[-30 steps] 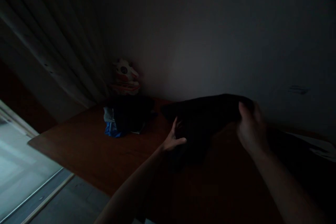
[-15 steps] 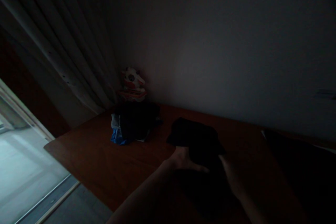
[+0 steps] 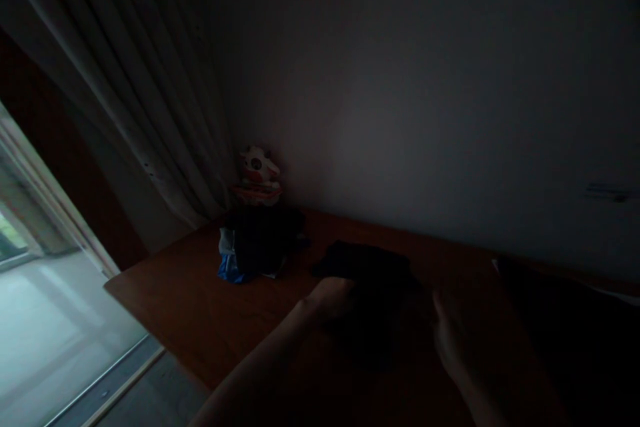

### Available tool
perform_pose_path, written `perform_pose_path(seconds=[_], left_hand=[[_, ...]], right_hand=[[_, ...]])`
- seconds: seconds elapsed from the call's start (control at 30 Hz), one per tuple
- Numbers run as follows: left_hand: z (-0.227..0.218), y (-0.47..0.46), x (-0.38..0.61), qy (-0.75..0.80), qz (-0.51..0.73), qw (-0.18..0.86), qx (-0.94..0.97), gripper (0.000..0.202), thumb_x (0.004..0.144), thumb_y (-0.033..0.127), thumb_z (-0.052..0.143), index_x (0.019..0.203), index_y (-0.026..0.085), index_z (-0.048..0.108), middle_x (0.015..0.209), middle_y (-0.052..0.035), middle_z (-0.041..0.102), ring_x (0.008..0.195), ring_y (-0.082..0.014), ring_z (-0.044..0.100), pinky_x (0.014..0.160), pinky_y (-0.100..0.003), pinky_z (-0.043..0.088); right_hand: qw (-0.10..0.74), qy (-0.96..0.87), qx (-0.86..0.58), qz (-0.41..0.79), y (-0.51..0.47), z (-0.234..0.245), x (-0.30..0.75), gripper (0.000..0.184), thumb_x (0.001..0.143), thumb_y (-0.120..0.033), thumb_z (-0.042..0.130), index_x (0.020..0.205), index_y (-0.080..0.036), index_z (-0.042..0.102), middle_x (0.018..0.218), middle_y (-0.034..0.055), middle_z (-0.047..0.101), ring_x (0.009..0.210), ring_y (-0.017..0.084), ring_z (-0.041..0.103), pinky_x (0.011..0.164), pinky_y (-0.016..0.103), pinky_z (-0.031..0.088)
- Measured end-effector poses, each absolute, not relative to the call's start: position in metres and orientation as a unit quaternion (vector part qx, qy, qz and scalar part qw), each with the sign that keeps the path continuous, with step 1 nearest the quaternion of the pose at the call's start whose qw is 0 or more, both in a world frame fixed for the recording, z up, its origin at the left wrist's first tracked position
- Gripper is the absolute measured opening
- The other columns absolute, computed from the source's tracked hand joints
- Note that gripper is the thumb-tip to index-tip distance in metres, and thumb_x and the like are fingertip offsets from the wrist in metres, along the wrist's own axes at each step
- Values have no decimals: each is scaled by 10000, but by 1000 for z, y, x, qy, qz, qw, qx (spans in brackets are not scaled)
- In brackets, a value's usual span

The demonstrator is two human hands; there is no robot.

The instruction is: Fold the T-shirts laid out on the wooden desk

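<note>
The room is very dark. A black garment [image 3: 367,273] lies folded on the brown wooden table [image 3: 200,307], in the middle. My left hand [image 3: 333,297] rests at its left edge, fingers curled against the cloth. My right hand [image 3: 450,337] hovers just right of the garment, apart from it; its fingers are lost in the dark and blur.
A pile of dark, blue and white clothes [image 3: 255,247] sits at the table's far left. Behind it a small white and red toy [image 3: 257,177] stands by the wall. A curtain [image 3: 140,100] hangs at left. Dark cloth [image 3: 565,327] covers the right side.
The black garment was held up by my right hand, then folded over and laid flat. My right hand has come off it. The view has shifted.
</note>
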State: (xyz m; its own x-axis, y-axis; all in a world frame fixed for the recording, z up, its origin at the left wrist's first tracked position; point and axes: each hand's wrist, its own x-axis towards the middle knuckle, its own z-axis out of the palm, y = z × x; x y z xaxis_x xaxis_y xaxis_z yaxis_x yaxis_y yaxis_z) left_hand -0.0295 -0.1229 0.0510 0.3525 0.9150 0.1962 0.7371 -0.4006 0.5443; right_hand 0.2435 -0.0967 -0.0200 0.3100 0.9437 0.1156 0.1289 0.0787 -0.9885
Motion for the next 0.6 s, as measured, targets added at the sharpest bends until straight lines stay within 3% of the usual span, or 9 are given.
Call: perform_pose_path(seconds=[0.1,0.17,0.27,0.33,0.4,0.5,0.6], left_hand=[[106,-120,-60,569,231,111,782,344,801,184,566,1099,240,730,1111,-96,758,1078,-300,686,958,-377,525],[143,-117,-86,649,207,-7,732,411,782,163,570,1152,234,734,1112,-91,760,1095,-302,677,975,-380,516],[188,-113,-125,715,212,-105,657,491,838,182,522,1308,165,665,1297,-176,673,1286,-393,549,1110,-555,382],[206,-113,-146,770,153,-137,603,506,879,244,509,1366,156,616,1355,-218,627,1299,-442,527,1085,-658,347],[211,-115,-158,802,73,-122,580,446,895,296,514,1285,142,665,1291,-242,660,1208,-457,595,1013,-687,391],[193,-115,-154,776,36,-86,624,325,908,305,517,1102,167,739,1187,-198,717,1110,-390,660,973,-583,466],[144,-108,-122,666,101,-53,737,287,930,298,513,1097,213,731,1226,-132,709,1130,-288,657,998,-431,485]], right_hand=[[582,-418,-549,430,-95,-25,247,625,820,-740,500,1188,-246,605,1115,109,700,924,262,705,785,410,578],[579,-423,-534,448,-94,-29,247,611,803,-728,558,1152,-231,624,1046,115,709,850,254,701,755,414,579],[584,-429,-528,443,-95,-31,246,612,752,-720,643,1104,-220,646,1028,111,713,872,261,700,754,410,577],[588,-428,-523,445,-97,-28,244,605,713,-718,682,1060,-223,659,1017,98,717,885,260,702,772,404,578],[585,-427,-524,447,-100,-23,240,620,657,-739,708,996,-221,671,963,87,724,858,256,700,771,398,578],[581,-425,-528,451,-106,-11,235,660,587,-782,724,930,-220,671,866,75,723,813,253,692,748,388,575],[570,-441,-524,454,-110,-1,231,658,605,-799,708,926,-226,672,833,68,722,811,254,693,747,380,573]])
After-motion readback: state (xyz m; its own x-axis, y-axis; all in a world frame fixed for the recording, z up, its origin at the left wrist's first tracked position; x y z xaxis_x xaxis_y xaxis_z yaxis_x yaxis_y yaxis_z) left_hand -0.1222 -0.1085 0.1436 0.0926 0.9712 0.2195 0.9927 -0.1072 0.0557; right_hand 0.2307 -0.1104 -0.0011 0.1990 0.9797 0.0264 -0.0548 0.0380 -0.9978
